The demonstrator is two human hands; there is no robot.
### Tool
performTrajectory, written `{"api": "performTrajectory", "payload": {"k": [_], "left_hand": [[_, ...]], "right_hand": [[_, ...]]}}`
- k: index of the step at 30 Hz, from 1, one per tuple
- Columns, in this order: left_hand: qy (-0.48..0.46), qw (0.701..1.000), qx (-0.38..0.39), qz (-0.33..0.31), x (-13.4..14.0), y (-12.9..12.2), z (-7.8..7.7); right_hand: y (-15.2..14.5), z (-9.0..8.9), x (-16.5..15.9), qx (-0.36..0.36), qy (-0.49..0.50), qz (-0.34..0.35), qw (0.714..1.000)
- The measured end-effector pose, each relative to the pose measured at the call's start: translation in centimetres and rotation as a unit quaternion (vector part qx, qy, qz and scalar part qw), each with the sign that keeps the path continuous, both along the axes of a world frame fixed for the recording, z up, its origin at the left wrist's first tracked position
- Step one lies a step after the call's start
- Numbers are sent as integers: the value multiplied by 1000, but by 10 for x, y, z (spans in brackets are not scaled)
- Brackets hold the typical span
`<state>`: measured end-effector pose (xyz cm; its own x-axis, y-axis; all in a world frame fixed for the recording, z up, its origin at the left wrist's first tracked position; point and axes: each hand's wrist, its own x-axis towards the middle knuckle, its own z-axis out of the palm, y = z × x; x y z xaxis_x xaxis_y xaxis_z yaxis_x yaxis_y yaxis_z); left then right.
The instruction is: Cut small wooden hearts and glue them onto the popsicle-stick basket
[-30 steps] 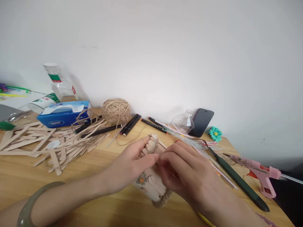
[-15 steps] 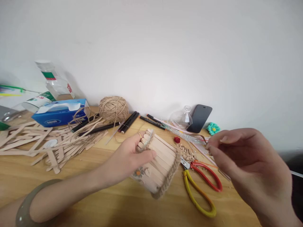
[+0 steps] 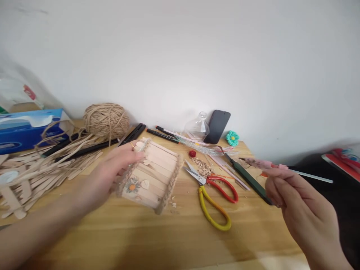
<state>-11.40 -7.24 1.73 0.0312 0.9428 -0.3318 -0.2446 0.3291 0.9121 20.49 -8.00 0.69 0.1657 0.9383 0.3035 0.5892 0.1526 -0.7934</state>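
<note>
My left hand [image 3: 112, 167] is closed around the edge of a small craft-stick panel [image 3: 159, 165], tilted above the table. Braided twine runs along two of its sides, and a painted flower with an orange centre and small pale wooden pieces show on its face. To the right, my right hand [image 3: 302, 204] is closed on a pink hot glue gun [image 3: 263, 163], whose dark tip points left; a translucent stick sticks out behind it. A dark green pen-like tool [image 3: 250, 179] with a bent tip lies beside it. Scissors [image 3: 213, 195] with red and yellow handles lie between my hands.
Craft sticks [image 3: 25, 187], a twine ball [image 3: 107, 120] and a blue tissue box [image 3: 30, 129] sit at left. Black markers [image 3: 135, 133], a clear glass vessel [image 3: 197, 127], a phone [image 3: 218, 126], a teal flower [image 3: 232, 138] and a red rose [image 3: 192, 153] stand toward the wall.
The view has turned right. My right hand, earlier raised with fingers curled in a pinch, now holds the hot glue gun. The panel stays in my left hand.
</note>
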Motion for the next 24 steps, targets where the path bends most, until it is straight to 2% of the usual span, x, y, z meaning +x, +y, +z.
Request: {"api": "performTrajectory", "payload": {"k": [2, 5, 8, 11, 13, 16, 19, 22, 24], "left_hand": [[-6, 999, -23, -28, -1, 1, 0], [19, 998, -16, -63, -2, 3, -3], [74, 995, 9, -60, 1, 5, -8], [135, 988, 18, -69, 8, 5, -12], [171, 982, 22, -80, 14, 4, -12], [183, 975, 66, -105, 25, 0, -9], [153, 968, 74, -185, 33, -2, -6], [112, 961, 73, -243, 38, -2, -3], [84, 960, 82, -254, 41, -1, -1]], "right_hand": [[-5, -2, 20, 1, -2, -62, 998], [-13, -9, 56, 8, -2, -154, 988], [-16, -21, 92, -13, -11, -203, 979], [-6, -35, 121, -36, -22, -243, 969], [9, -42, 134, -66, -39, -235, 969], [37, -48, 143, -114, -56, -172, 977], [60, -53, 145, -151, -61, -109, 981], [73, -61, 146, -152, -61, -91, 982], [77, -65, 145, -117, -55, -93, 987]]}}
